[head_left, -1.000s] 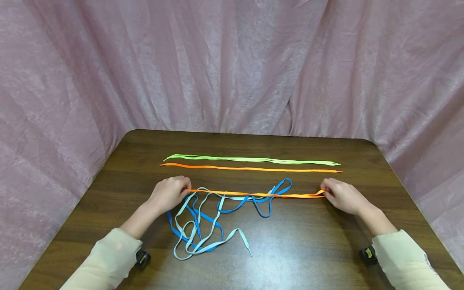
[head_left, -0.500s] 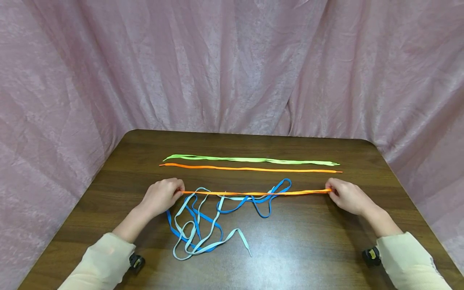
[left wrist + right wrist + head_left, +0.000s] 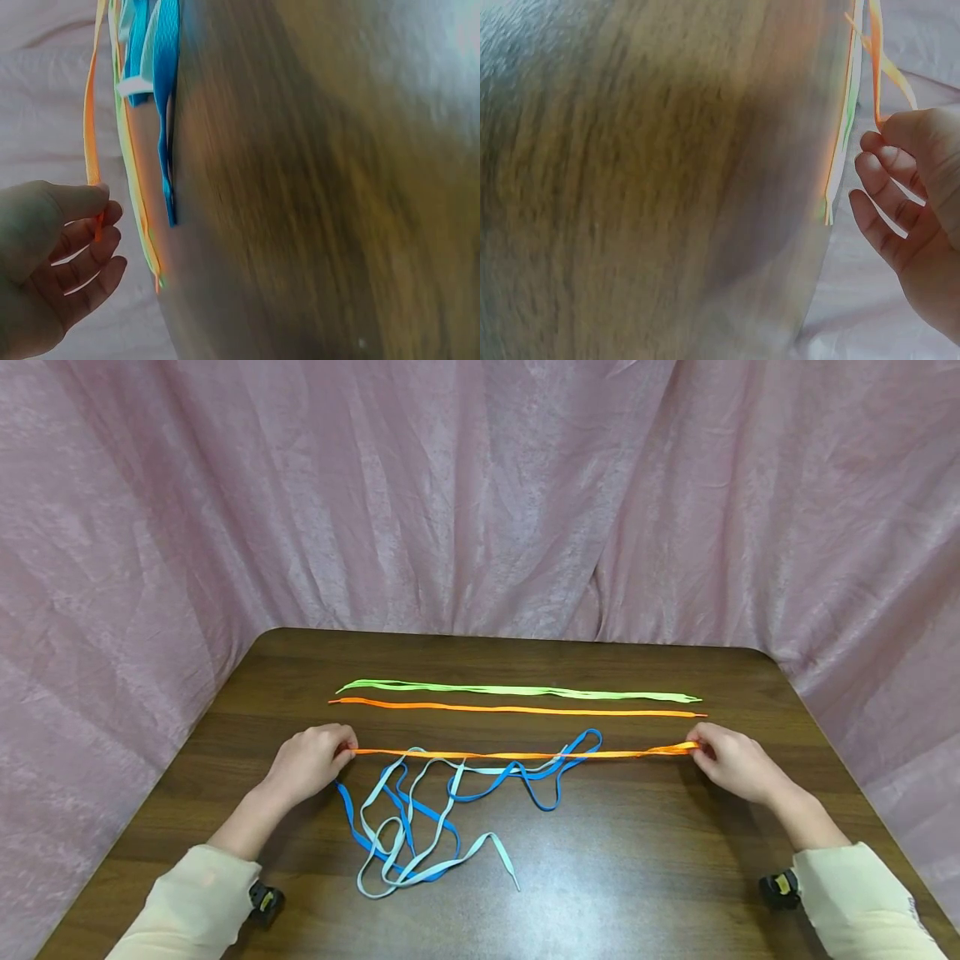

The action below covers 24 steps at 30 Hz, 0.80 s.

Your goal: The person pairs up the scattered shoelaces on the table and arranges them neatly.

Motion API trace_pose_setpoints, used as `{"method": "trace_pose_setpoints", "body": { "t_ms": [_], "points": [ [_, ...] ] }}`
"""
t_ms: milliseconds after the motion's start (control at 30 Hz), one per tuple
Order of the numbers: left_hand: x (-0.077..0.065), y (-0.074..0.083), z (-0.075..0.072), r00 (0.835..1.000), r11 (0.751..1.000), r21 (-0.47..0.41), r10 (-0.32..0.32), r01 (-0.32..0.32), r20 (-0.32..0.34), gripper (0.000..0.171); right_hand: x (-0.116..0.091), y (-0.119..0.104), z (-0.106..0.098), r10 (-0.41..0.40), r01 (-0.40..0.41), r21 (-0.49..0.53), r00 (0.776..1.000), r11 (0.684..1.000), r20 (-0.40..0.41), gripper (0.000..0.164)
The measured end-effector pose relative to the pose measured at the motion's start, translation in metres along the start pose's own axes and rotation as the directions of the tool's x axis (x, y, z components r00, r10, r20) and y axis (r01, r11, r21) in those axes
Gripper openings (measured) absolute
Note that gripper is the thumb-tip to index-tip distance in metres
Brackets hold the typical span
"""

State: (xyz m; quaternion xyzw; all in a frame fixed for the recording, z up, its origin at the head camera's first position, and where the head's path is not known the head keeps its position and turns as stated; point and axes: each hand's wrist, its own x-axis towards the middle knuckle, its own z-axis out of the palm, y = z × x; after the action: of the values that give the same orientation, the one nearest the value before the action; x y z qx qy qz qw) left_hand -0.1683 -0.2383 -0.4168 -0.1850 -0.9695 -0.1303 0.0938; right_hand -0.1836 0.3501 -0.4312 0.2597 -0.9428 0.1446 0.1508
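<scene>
An orange shoelace is stretched sideways above the table, in front of another orange lace. My left hand pinches one end between thumb and forefinger; in the left wrist view, a short orange tip hangs below the pinch. At the other end, my right hand pinches the lace. The right wrist view shows the orange strand doubled near those fingers, with a loose tip sticking out. Beneath the stretched lace lies a loose tangle of a blue lace and a pale blue lace.
Farther back, a straight orange lace lies parallel to a bundled strip of neon green lace. The brown wooden table has rounded far corners. A pink curtain hangs behind and beside it.
Both hands have moved apart, the left one farther, and the held orange lace now spans a longer distance. The laces at the back stay put.
</scene>
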Motion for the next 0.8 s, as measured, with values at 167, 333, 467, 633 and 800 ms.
{"method": "trace_pose_setpoints", "body": {
  "t_ms": [167, 333, 467, 633, 800],
  "points": [
    [-0.002, -0.011, -0.004, 0.999, 0.999, -0.004, -0.034, 0.034, 0.004, 0.011, 0.0, 0.0, -0.005, 0.017, -0.017, -0.001, 1.0, 1.0, -0.015, 0.021],
    [-0.005, -0.023, -0.005, 0.998, 0.998, -0.003, -0.067, 0.067, 0.012, 0.011, -0.002, 0.002, -0.006, 0.017, -0.018, -0.003, 0.999, 1.0, -0.038, 0.022],
    [-0.007, -0.032, -0.005, 0.995, 0.995, 0.001, -0.096, 0.096, 0.018, 0.01, -0.003, 0.004, -0.008, 0.007, -0.007, -0.001, 0.998, 1.0, -0.058, 0.023],
    [-0.009, -0.039, -0.005, 0.992, 0.992, 0.005, -0.124, 0.124, 0.02, 0.009, -0.004, 0.007, -0.01, -0.023, 0.023, 0.003, 0.996, 1.0, -0.082, 0.021],
    [-0.01, -0.044, -0.006, 0.991, 0.991, 0.005, -0.133, 0.133, 0.023, 0.008, -0.005, 0.008, -0.01, -0.047, 0.046, -0.008, 0.996, 0.999, -0.078, 0.019]
  ]
}}
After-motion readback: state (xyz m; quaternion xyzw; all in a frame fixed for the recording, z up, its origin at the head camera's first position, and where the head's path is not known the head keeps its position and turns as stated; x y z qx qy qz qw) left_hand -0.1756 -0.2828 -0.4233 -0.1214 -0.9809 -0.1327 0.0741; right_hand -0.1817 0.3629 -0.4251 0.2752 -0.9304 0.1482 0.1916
